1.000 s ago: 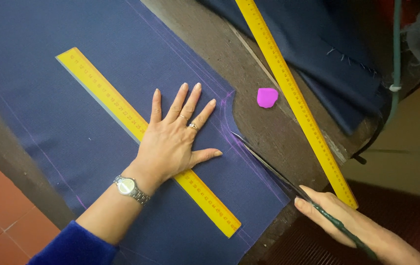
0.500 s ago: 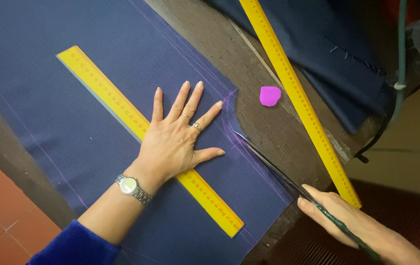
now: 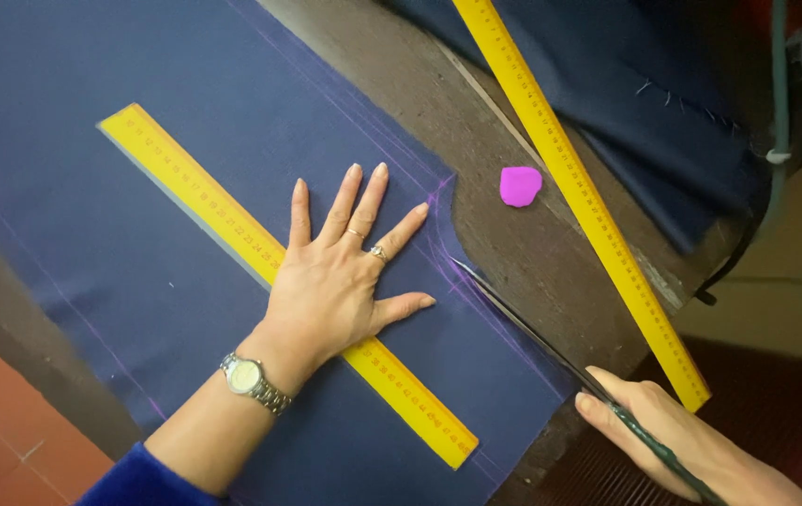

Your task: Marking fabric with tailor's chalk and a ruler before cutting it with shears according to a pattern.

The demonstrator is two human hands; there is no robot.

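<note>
Now two yellow rulers show; flat, spread left hand presses cloth, right hand grips scissors.

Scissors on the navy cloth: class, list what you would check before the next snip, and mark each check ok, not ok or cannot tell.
1. Left hand flat on the navy cloth, fingers spread: ok.
2. Left fingers clear of the scissors; the thumb lies apart from the blades: ok.
3. Blade tip at the cloth's edge by the purple chalk line: ok.
4. Short yellow ruler pinned under the left hand: ok.
5. Pink chalk piece and long yellow ruler lie on the bare table, off the cutting path: ok.
6. Right hand grips the scissor handles; how wide the blades stand: cannot tell.
</note>
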